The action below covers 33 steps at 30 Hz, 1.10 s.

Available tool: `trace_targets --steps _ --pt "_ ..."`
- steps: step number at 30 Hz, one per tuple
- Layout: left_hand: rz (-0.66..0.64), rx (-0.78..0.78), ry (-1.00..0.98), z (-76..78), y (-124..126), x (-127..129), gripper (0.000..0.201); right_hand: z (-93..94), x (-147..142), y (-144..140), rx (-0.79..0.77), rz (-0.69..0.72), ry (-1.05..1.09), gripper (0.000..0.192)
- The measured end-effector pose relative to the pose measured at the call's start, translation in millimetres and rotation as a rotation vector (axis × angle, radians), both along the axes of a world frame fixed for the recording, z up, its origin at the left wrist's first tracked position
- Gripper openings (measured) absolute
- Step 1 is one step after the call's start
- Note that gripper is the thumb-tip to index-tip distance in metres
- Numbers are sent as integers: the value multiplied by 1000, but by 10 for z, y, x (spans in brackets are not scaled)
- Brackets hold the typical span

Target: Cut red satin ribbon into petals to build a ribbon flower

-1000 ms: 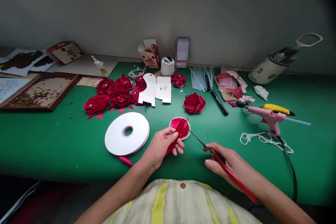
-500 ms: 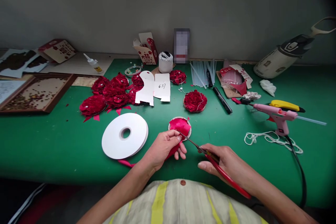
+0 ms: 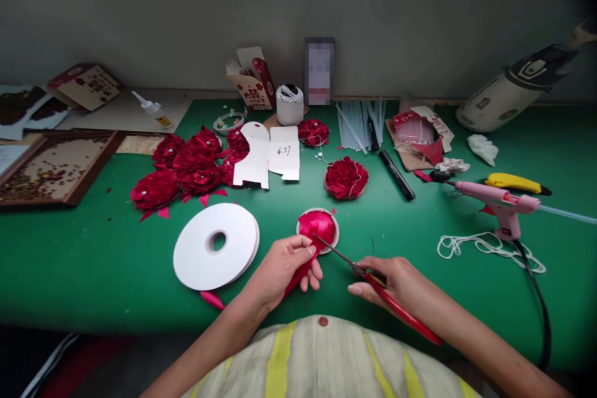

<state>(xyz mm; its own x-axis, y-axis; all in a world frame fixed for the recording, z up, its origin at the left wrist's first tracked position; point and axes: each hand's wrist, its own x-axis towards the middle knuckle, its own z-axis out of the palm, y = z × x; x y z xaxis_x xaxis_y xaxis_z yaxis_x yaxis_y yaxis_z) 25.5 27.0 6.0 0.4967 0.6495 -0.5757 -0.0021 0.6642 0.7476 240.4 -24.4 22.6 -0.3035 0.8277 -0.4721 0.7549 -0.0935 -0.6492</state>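
Note:
My left hand (image 3: 280, 270) pinches a strip of red ribbon (image 3: 298, 273) that runs under my palm and trails out toward a white ribbon spool (image 3: 215, 245). Its free end lies over a small round disc (image 3: 319, 229) covered in red ribbon. My right hand (image 3: 396, 280) holds red-handled scissors (image 3: 373, 280), whose thin blades point up-left and reach the ribbon just right of my left fingers. Whether the blades are closed on the ribbon I cannot tell.
Finished red ribbon flowers (image 3: 186, 168) lie at the back left, one more flower (image 3: 346, 178) in the middle. A pink glue gun (image 3: 499, 205) with its cord, a yellow knife (image 3: 513, 183), white string (image 3: 485, 247), a black marker (image 3: 396, 175), glue sticks (image 3: 357, 127) and a wooden tray (image 3: 51, 165) sit around.
My right hand has brought the scissors left, closer to my left hand, until the blade tips meet the ribbon. The red ribbon on the disc now looks folded into a rounder shape.

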Motion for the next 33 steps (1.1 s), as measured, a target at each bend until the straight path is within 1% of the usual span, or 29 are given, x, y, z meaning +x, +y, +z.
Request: trace_targets --steps 4,7,12,17,20,23,26,29,31,33 --pt "38 -10 9 31 -73 -110 13 75 44 6 -44 32 -15 43" --pt "56 35 -19 41 -117 -178 10 156 93 -13 -96 42 8 44" --pt "63 91 -82 5 -114 -184 17 249 130 -76 -110 8 8 46" --pt "106 93 -70 -38 -21 -74 20 208 55 -121 -51 11 -8 48" --pt "157 58 -64 -44 28 -8 20 158 -16 -144 -3 3 -40 48" --pt "162 26 -67 -49 55 16 22 144 -61 -190 57 -17 -90 45" --pt "149 20 -83 -57 73 6 23 129 -24 -235 155 -83 -203 37" --pt "150 21 -88 -64 91 -5 22 39 130 -249 301 -142 -435 35" --pt "153 13 -85 -66 102 -4 22 -52 273 -249 362 -113 -582 36" --pt "155 3 -81 -67 109 2 21 -116 406 -256 390 -32 -669 36"
